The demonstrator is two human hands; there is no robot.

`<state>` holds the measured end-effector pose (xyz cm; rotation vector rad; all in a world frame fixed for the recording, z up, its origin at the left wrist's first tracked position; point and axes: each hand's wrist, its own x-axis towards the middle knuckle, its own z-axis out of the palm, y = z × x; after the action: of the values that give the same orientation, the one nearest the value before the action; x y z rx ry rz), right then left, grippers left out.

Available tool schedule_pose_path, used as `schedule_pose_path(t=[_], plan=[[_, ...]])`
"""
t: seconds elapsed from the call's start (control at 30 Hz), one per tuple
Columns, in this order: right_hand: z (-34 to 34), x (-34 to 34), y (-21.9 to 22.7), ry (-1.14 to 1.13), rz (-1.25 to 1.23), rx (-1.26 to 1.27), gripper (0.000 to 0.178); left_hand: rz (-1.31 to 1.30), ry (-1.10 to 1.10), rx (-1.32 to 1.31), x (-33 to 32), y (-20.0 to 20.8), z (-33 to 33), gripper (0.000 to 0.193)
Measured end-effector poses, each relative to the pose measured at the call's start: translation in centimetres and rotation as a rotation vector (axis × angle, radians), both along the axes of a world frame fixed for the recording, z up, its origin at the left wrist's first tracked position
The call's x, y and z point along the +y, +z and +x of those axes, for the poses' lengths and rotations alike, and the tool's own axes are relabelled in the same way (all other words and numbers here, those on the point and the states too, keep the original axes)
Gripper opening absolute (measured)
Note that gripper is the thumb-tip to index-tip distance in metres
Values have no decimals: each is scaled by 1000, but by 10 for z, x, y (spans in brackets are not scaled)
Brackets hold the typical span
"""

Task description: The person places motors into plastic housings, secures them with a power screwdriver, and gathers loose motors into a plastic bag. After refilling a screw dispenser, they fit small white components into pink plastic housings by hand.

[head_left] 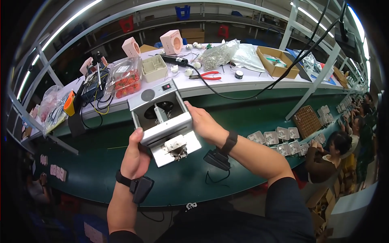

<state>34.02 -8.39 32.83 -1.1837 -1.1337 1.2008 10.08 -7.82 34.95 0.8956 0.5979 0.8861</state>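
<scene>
Above the green bench, a silver, boxy metal machine is gripped from both sides. A red rocker switch and a grey disc sit on its upper panel. Its open housing shows a dark round part with a shaft, and a white block mechanism is fixed to the near plate. My left hand is closed around the near left corner, thumb on the edge. My right hand presses against the right side; its fingertips are partly hidden behind the machine.
Behind lies a white shelf with red-handled pliers, a clear box of red items, a beige tray and a cardboard box. A black cable droops over its edge. At right stand small trays and seated people.
</scene>
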Motion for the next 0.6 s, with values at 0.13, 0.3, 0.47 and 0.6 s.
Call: schedule_pose_path(t=[0.13,0.3,0.47,0.6], plan=[[17,18,17,239,4,-305,55,3,109,-80,-10,11,8,66],[38,67,37,481,-231,-204,65,-13,266,-106,-19,11,4,67],[19,82,63,537,-209,-106,75,26,399,-38,-28,6,0,63],[10,91,70,577,-191,-138,80,55,353,-8,-28,0,-2,62]])
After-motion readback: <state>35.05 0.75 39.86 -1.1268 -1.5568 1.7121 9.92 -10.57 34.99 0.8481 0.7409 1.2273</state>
